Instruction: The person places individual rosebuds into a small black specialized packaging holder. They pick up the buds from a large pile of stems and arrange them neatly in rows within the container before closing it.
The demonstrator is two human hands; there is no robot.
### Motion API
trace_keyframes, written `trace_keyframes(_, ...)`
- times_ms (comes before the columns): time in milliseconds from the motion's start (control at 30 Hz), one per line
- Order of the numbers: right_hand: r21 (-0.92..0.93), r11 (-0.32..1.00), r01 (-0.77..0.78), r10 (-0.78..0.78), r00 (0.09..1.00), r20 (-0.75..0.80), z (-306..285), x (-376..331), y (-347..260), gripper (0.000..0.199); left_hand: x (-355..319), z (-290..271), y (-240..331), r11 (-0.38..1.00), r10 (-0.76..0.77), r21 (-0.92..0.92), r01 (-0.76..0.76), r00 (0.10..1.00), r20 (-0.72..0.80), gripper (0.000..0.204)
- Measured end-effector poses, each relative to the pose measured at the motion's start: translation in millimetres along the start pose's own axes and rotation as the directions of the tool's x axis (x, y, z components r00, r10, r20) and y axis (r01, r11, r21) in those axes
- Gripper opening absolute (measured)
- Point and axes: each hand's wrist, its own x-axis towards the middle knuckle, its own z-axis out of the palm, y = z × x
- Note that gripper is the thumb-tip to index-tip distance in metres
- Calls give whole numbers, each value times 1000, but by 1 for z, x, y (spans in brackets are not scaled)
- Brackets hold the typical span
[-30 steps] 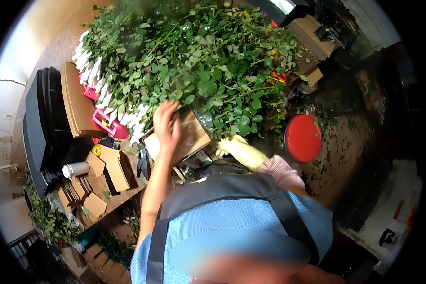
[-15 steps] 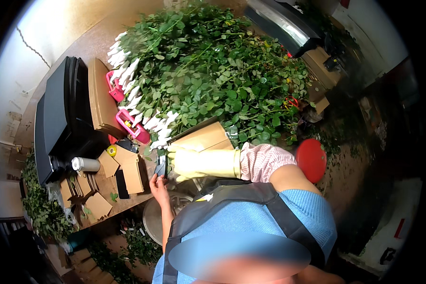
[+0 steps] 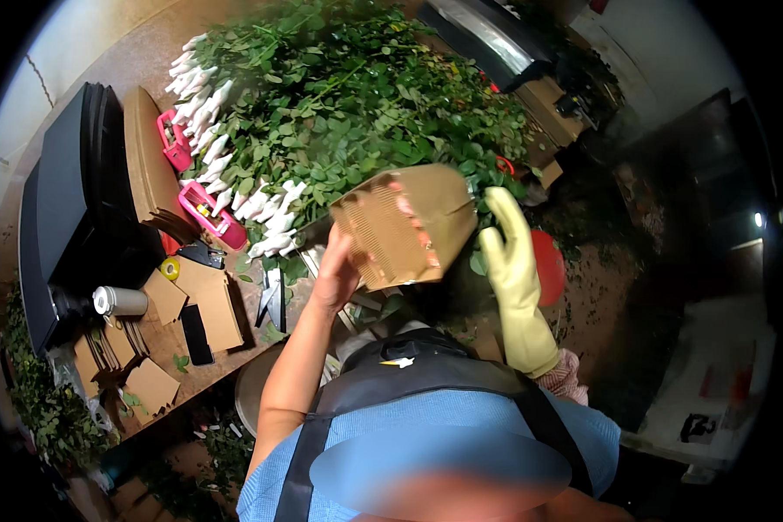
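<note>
Left hand (image 3: pixel 335 274) bare and gripping, right hand (image 3: pixel 512 265) gloved and open
My bare left forearm (image 3: pixel 297 357) angles up and inward, and most of those fingers are tucked out of sight. On the right I've got a long pale-yellow glove (image 3: pixel 529 335), fingers pointing away from me, thumb sticking out inward, pinkish sleeve (image 3: pixel 565 376) past the cuff. Hands well apart, btw.
</note>
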Motion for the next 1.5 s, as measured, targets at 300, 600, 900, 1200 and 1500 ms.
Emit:
trace_keyframes(300,966,229,116,71,988,-135,-68,-107,14,67,-21,167,-84,580,-22,645,-498,782,623,99)
trace_keyframes(600,774,151,615,-569,695,-440,-214,-213,9,40,-96,269,-234,691,-40,466,-553,614,788,97)
trace_keyframes(900,760,606,236,708,276,-650,-242,-498,167,56,-124,228,-373,388,-729,916,-103,573,374,66)
trace_keyframes(1200,875,477,79,843,-324,-430,-125,-660,306,58,-128,422,-315,860,-469,510,-22,360,807,27)
trace_keyframes(1500,890,456,-19,734,-557,-388,-128,-699,378,55,-152,465,-349,867,-61,-58,495,222,973,82)
